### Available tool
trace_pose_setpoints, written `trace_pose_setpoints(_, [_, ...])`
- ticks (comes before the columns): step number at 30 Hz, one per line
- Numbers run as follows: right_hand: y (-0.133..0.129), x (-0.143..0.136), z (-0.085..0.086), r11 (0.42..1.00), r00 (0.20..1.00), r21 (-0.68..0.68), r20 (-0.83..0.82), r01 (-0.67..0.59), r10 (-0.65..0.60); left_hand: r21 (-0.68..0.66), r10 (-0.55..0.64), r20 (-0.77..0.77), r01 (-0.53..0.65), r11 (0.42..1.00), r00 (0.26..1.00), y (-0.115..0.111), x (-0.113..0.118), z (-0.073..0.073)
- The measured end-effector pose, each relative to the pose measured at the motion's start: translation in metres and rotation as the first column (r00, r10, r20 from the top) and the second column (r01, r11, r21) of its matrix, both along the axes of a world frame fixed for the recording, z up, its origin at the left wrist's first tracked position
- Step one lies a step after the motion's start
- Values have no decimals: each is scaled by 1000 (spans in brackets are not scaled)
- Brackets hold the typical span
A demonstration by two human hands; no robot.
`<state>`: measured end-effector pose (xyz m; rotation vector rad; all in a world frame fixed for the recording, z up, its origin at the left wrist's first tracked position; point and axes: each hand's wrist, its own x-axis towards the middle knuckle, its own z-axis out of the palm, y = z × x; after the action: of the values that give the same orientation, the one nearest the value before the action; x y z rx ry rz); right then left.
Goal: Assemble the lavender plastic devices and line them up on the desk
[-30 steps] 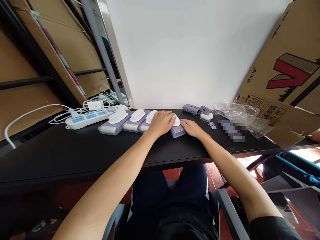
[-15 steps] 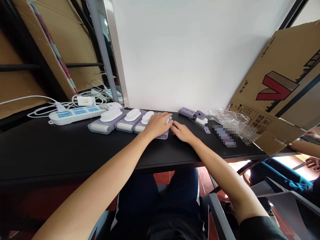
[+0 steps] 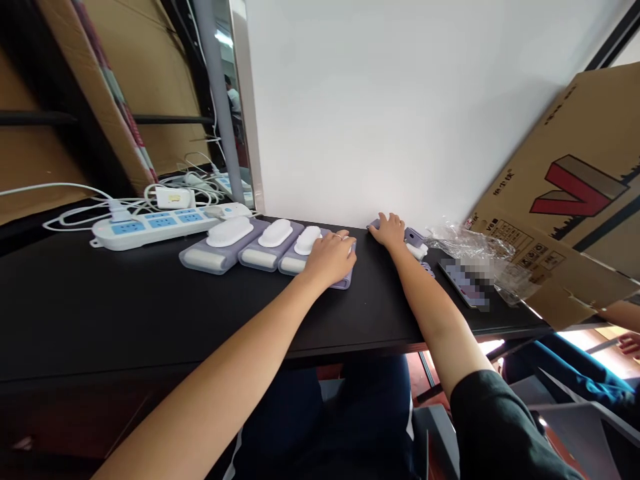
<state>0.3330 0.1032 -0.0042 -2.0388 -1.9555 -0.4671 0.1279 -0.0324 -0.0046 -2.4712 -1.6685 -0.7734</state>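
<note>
Several translucent purple-grey cases with white oval tops stand in a row on the black table, the leftmost case (image 3: 203, 257) being widest in view. Over the rightmost case (image 3: 345, 281) lies my left hand (image 3: 333, 257), its fingers curled across the top and covering most of it. My right hand (image 3: 390, 230) reaches to the back of the table with its fingers apart, touching or just above a purple perforated part (image 3: 373, 224). That part is mostly hidden under the hand. Just right of it are a small purple piece (image 3: 413, 236) and a white cylinder (image 3: 417, 251).
A white power strip (image 3: 150, 227) with tangled cables lies at the left. On the right are a partly blurred phone (image 3: 463, 283), crumpled clear plastic (image 3: 473, 243) and a large cardboard box (image 3: 565, 247). A white panel (image 3: 380, 120) rises behind the table. Another person's hand (image 3: 629, 343) shows far right.
My right hand has left the rightmost case and moved forward and right to the purple perforated part. My left hand stays on the rightmost case. The view has shifted slightly.
</note>
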Motion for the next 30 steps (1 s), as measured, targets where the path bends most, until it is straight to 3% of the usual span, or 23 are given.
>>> trace_pose_setpoints(4, [15, 5, -1, 977, 997, -199, -5, 74, -76, -30, 13, -11, -14, 999, 1000, -2, 2, 1])
trace_pose_setpoints(14, [-42, -11, -4, 977, 989, -174, 48, -127, 137, -26, 15, -10, -15, 1000, 1000, -3, 0, 2])
trace_pose_setpoints(18, [-60, -14, -1, 976, 979, -73, 11, -204, 206, -40, 17, -5, -17, 999, 1000, -2, -1, 4])
trace_pose_setpoints(22, [-69, -15, 6, 974, 955, 99, -199, -203, 219, -54, 5, 27, -4, 999, 1000, 0, -2, 5])
trace_pose_setpoints(26, [-78, -19, 16, 961, 846, 213, -466, -174, 257, -28, -19, 67, 21, 999, 998, 1, -3, 4])
trace_pose_setpoints(30, [-92, -31, 22, 925, 701, 309, -609, -222, 372, -4, -56, 145, 57, 998, 988, 1, -3, 4])
